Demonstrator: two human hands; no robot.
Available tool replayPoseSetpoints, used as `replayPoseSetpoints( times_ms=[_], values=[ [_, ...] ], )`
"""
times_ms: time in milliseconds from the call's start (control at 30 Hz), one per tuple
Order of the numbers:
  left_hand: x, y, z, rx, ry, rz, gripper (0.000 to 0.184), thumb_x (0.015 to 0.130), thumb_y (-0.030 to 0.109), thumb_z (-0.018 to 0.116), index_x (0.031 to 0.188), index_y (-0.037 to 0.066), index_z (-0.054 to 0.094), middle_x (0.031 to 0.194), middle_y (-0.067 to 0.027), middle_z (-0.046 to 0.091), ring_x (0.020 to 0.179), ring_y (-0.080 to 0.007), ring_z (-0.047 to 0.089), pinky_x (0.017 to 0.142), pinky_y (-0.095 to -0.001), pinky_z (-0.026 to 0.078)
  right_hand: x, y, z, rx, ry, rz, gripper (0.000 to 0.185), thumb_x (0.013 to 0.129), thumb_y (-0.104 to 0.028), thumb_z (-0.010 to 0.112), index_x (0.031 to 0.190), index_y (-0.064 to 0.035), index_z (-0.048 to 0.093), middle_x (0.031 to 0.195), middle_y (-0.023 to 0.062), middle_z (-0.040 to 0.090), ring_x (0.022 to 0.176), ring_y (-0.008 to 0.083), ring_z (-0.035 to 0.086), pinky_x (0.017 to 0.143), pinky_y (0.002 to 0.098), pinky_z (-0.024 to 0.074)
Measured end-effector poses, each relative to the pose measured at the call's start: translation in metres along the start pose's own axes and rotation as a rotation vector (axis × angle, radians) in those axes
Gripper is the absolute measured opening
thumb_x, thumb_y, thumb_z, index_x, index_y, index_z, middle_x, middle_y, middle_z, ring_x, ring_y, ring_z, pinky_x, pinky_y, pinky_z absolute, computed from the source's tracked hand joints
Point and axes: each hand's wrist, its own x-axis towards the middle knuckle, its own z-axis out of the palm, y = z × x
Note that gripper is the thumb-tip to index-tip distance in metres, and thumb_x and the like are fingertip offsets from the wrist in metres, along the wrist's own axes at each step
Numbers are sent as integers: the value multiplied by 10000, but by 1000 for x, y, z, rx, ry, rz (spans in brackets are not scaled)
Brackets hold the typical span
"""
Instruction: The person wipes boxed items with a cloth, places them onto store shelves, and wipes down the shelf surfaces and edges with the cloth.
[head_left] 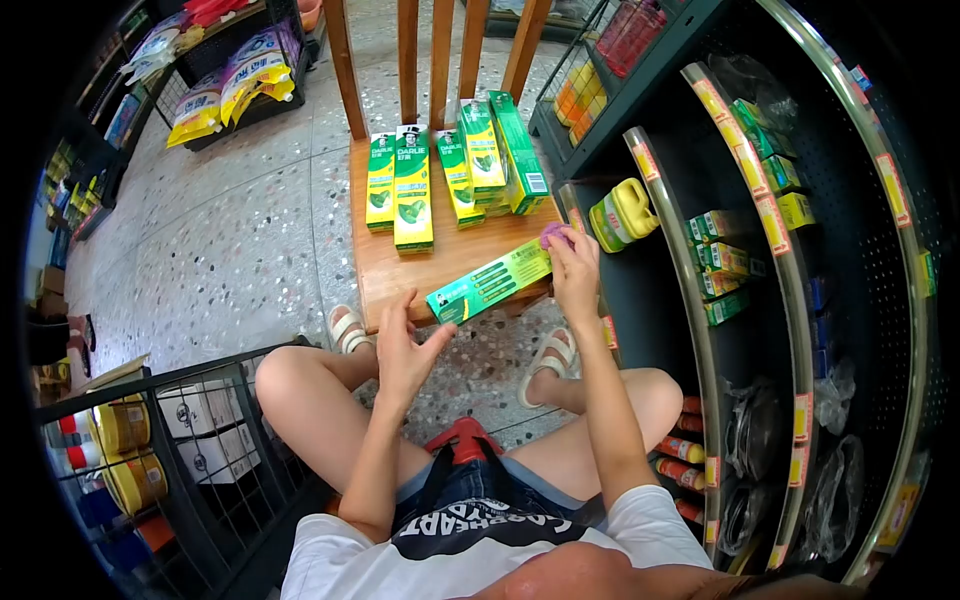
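Observation:
A green-and-yellow toothpaste box (pixel 492 283) lies at a slant over the front edge of a wooden chair seat (pixel 385 285). My right hand (pixel 576 278) pinches a purple cloth (pixel 553 235) against the box's right end. Close to the box's left end is my left hand (pixel 408 355), with thumb and fingers apart; whether it touches the box I cannot tell. Farther back on the seat, several Darlie toothpaste boxes lie in two groups, a left-hand box (pixel 412 190) and a right-hand box (pixel 518 155) among them.
Dark shelves (pixel 745 330) with small boxes and wrapped pans rise at my right. A yellow jug (pixel 622 215) stands on a shelf beside the seat. To my left is a black wire rack (pixel 215 500) holding jars and white boxes. Wooden slats (pixel 407 60) form the chair back.

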Motion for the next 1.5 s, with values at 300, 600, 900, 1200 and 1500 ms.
replayPoseSetpoints(
  times_ms=[300,600,900,1200,1500],
  values=[
    [-2,-6,32,-506,13,-273,725,884,198,718,1418,-76,311,956,-138,694,782,-127,651,685,-255,518,-19,29,-12,128,179,355,210,894,-127,633,1054,-17,715,1086,141,654,1012,293,601,886,370,473],
    [21,-18,14,-378,-29,187,504,845,-58,654,1326,-14,509,1208,-102,599,1064,-183,620,894,-300,519,-6,-67,-22,219,200,56,184,912,-96,614,1054,-21,703,1100,151,622,1025,307,580,900,393,467],
    [15,-30,14,-156,-28,186,441,779,-50,650,1210,-21,563,1089,-175,640,1000,-277,624,867,-361,492,-31,-143,29,329,-167,-202,238,822,-64,636,1053,-10,652,1154,143,599,1086,343,560,937,437,453],
    [15,-39,21,-189,-24,169,479,850,-55,629,1308,0,504,1135,-98,605,978,-160,597,820,-297,497,-13,-25,-17,-74,24,-54,144,875,-49,605,990,-11,682,1085,149,615,1025,340,561,921,435,453],
    [14,-20,14,-158,63,325,412,787,-142,576,1166,13,529,1308,-175,499,1085,-268,590,881,-330,495,-8,-9,-19,249,169,352,207,931,-120,581,1061,9,677,1129,185,620,1030,321,607,903,376,468]
  ],
)
